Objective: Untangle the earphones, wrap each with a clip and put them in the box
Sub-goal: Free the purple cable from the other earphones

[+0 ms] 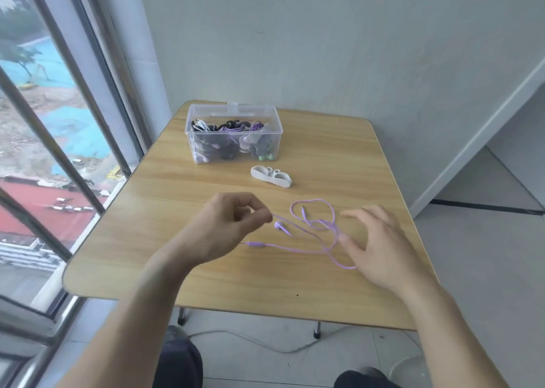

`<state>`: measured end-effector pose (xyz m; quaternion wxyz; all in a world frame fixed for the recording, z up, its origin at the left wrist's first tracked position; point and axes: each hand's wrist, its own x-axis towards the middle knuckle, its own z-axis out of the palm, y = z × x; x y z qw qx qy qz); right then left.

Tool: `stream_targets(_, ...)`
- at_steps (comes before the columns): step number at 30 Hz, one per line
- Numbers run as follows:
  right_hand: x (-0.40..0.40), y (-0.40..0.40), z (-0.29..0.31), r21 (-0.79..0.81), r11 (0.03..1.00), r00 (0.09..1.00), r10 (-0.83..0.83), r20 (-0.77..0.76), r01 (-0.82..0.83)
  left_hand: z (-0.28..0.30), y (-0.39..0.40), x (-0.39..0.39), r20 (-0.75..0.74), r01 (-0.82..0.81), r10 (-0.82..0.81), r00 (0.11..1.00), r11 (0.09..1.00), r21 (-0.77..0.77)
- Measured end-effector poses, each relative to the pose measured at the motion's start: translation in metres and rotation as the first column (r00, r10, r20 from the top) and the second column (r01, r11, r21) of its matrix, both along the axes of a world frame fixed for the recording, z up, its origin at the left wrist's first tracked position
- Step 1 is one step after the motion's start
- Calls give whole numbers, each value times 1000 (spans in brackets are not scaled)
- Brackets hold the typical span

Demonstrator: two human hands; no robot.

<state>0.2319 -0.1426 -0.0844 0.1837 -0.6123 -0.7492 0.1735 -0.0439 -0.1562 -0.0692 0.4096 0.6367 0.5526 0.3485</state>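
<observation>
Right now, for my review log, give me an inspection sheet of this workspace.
Surface: wooden table, light grain, rounded corners.
Job's things: purple earphones lying loose and looped on the table; white clip beside the clear box, which is open and holds wrapped earphones.
Clutter: nothing seen.
Hands: left hand pinches the purple cord near one earbud; right hand is spread open over the cord's other side, somewhat blurred.
Cables: a grey cable trails on the floor under the table.
Surroundings: window at left, plain wall behind, tiled floor.

A wooden table [206,269] stands by a large window [44,151], grey walls [324,48] behind, tiled floor [472,269] below.
</observation>
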Motion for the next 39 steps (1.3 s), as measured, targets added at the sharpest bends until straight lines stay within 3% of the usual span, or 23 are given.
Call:
stream_targets(2,-25,-8,5,37,989,959,148,-243,-144,4,-2,13,127,27,-32,991,999,37)
stream_targets(5,-53,-20,11,-101,940,827,232,-512,-326,4,-2,28,118,29,-43,992,993,116)
stream_targets(7,-55,-20,16,-185,899,680,153,-717,-398,1,-1,32,45,11,-18,999,989,147)
stream_targets(10,-44,-14,18,-288,849,370,-119,-921,-443,-4,2,26,-116,0,13,993,994,111)
stream_targets(12,-34,-8,17,-325,846,261,-230,-938,-423,-5,4,20,-181,-35,53,982,994,101)
stream_targets(14,-25,-3,15,-347,857,268,-257,-929,-382,-3,5,16,-140,-123,140,980,984,128)
stream_targets(16,-15,1,15,-365,851,294,-264,-919,-378,0,8,13,8,-281,282,959,953,114)
stream_targets(19,-3,6,19,-350,863,270,-262,-927,-364,7,11,5,294,-477,470,833,878,-52)
stream_targets(22,6,9,18,-288,938,273,-230,-934,-191,15,9,0,598,-391,469,650,881,-267)
stream_targets(24,6,10,18,-290,955,248,-267,-931,-58,17,8,-4,660,-306,456,597,890,-338)
stream_targets(26,8,13,17,-330,940,195,-340,-920,86,15,8,-9,538,-347,468,701,883,-316)
stream_targets(28,10,16,15,-372,904,128,-403,-906,211,9,7,-14,185,-484,503,844,863,-143)
stream_targets(29,11,16,14,-391,885,108,-427,-898,254,6,7,-16,18,-516,517,856,856,-41)
stream_targets(30,11,18,12,-407,870,95,-447,-890,279,3,7,-15,-56,-528,528,848,849,17)
stream_targets(32,11,20,7,-453,853,63,-483,-873,259,-3,9,-15,18,-516,516,856,856,1)
stream_targets(35,11,21,8,-574,813,-23,-575,-818,102,1,13,-13,451,-362,461,764,885,-292)
stream_targets(36,12,21,8,-603,796,-27,-602,-798,52,3,14,-13,511,-278,431,744,894,-351)
stream_targets(39,14,20,10,-632,775,-24,-632,-775,1,5,14,-18,464,-131,308,831,918,-375)
